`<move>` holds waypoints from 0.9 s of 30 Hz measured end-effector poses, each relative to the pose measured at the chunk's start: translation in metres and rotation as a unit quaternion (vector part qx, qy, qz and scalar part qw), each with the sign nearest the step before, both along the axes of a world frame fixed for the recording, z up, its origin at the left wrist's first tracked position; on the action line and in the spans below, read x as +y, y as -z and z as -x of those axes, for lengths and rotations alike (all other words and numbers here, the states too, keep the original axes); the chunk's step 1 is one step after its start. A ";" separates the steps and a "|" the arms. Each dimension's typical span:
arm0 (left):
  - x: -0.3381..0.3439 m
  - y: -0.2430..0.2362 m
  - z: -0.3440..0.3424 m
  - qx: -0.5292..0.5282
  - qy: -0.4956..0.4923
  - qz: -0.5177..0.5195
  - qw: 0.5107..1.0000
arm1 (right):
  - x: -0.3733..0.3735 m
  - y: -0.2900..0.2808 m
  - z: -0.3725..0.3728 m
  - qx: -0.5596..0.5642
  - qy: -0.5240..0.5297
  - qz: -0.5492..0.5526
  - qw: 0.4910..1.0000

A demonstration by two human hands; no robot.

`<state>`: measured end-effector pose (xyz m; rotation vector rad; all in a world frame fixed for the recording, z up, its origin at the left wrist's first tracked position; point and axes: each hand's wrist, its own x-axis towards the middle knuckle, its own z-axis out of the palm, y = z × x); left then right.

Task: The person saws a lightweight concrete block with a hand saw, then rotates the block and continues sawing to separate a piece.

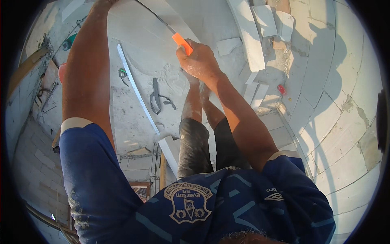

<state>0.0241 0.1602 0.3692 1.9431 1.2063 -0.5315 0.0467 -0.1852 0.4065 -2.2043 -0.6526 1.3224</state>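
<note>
My right hand (pixel 200 61) is closed around the orange handle (pixel 182 44) of a hand saw. The thin dark saw blade (pixel 156 16) runs up and left from it, along a large pale block (pixel 134 30), and leaves the view at the top. At the upper edge my left hand (pixel 105 3) is mostly cut off by the frame, near the block's left side. Its fingers do not show. White dust lies on my right hand and on the floor below it.
A long metal strip (pixel 136 87) lies beside a tape measure (pixel 122 73) and a black strap (pixel 156 97). Cut white blocks (pixel 248 36) are on the right, with a small red item (pixel 281 89) near the block wall (pixel 337 134). A green bottle (pixel 69 42) is at left.
</note>
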 end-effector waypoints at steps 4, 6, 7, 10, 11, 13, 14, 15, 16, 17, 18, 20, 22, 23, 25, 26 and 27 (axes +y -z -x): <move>0.002 -0.012 0.007 0.001 -0.042 -0.002 0.999 | -0.109 -0.060 0.035 -0.002 0.081 -0.044 0.996; 0.004 -0.012 0.006 -0.005 -0.021 -0.010 1.000 | -0.110 -0.072 0.030 -0.019 0.089 -0.097 0.991; 0.004 -0.010 0.005 -0.006 -0.021 -0.010 1.000 | -0.102 -0.062 0.027 -0.015 0.075 -0.064 0.995; 0.006 0.000 0.002 0.017 -0.030 0.001 0.999 | -0.010 -0.018 -0.010 0.008 -0.023 0.062 0.998; 0.008 0.002 0.003 0.007 -0.007 -0.010 1.000 | 0.022 -0.013 -0.020 0.027 -0.063 0.079 0.995; 0.012 0.010 0.005 -0.006 0.024 0.005 1.000 | 0.000 0.002 -0.001 -0.005 -0.050 0.060 0.997; 0.016 0.014 0.005 -0.009 0.008 0.022 1.000 | -0.024 0.002 0.011 -0.050 -0.030 0.037 0.998; 0.018 0.015 0.008 0.001 -0.027 0.012 1.000 | -0.055 -0.011 0.024 -0.044 0.009 0.000 0.999; 0.020 0.015 0.011 -0.004 0.015 -0.011 1.000 | -0.090 -0.032 0.031 -0.038 0.043 -0.044 0.997; 0.021 0.016 0.013 -0.009 0.021 -0.010 1.000 | -0.121 -0.057 0.035 -0.030 0.043 -0.058 0.997; 0.022 0.017 0.014 -0.028 0.004 -0.001 1.000 | -0.127 -0.060 0.032 -0.029 0.043 -0.054 0.997; 0.022 0.017 0.016 -0.046 -0.008 -0.015 0.999 | -0.123 -0.056 0.026 -0.041 0.022 -0.046 0.998; 0.021 0.013 0.016 -0.078 0.006 0.003 0.997 | -0.064 -0.028 0.009 -0.039 -0.007 0.043 0.998; 0.020 0.010 0.015 -0.113 0.016 0.016 0.993 | -0.020 -0.013 -0.009 0.011 -0.028 0.086 0.996; 0.016 0.002 0.011 -0.146 0.035 0.033 0.988 | 0.008 0.007 -0.015 0.056 -0.044 0.117 0.991; 0.013 0.000 0.008 -0.178 0.047 0.074 0.980 | -0.011 0.012 -0.004 -0.002 -0.029 0.066 0.997; 0.009 -0.001 0.004 -0.181 0.058 0.094 0.977 | -0.029 0.012 0.010 -0.064 -0.013 0.012 0.998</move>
